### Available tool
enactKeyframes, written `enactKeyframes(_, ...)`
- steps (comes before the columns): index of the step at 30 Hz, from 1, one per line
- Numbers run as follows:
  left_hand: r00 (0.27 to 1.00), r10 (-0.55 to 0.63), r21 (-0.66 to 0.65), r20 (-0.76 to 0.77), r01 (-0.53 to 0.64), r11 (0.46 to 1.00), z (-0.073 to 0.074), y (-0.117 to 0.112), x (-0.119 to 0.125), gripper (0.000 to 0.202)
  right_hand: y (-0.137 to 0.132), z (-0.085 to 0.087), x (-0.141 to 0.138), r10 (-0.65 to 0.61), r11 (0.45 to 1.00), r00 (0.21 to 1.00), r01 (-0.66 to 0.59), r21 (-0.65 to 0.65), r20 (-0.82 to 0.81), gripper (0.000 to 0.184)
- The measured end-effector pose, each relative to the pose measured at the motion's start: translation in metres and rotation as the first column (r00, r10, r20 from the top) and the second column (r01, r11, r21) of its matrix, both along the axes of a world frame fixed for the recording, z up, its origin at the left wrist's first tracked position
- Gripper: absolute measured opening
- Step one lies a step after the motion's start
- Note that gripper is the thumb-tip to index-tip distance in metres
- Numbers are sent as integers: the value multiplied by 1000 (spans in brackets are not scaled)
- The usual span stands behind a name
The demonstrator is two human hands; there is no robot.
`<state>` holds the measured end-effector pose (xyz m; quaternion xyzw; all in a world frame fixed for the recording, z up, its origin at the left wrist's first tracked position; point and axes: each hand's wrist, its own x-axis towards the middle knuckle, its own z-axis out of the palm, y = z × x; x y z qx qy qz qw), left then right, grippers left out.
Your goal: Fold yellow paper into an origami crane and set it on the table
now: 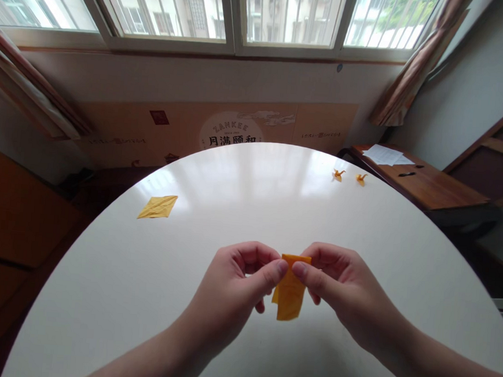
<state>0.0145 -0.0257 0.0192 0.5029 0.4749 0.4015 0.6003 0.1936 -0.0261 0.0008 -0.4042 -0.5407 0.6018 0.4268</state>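
Between my two hands hangs a folded piece of orange-yellow paper (290, 299), its folded edge at the top. My left hand (239, 280) pinches its upper left side between thumb and fingers. Opposite it, my right hand (335, 279) pinches the upper right side, the thumb lying across the front. The paper is held above the white table; a small flap shows behind its lower left edge. My fingertips behind the paper are partly hidden.
A creased sheet of yellow paper (158, 207) lies on the round white table (233, 204) at the left. Two small folded paper cranes (338, 175) sit near the far right edge. Beyond stands a wooden side table (434, 185) with white papers (385, 155).
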Motion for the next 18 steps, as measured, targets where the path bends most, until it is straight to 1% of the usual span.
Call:
enactKeyframes(6, 999, 0, -27, 36, 1, 1000, -1, 1, 2, 30, 2, -2, 0, -3, 999, 1000, 3, -32, -3, 31)
enactKeyframes(11, 1000, -9, -7, 12, 9, 1000, -1, 1, 0, 29, 2, -2, -1, 0, 999, 1000, -1, -33, -16, 31)
enactKeyframes(18, 999, -29, 27, -19, 29, 999, -3, 2, -3, 25, 1, -2, -2, 8, 1000, 1000, -7, -23, 18, 32)
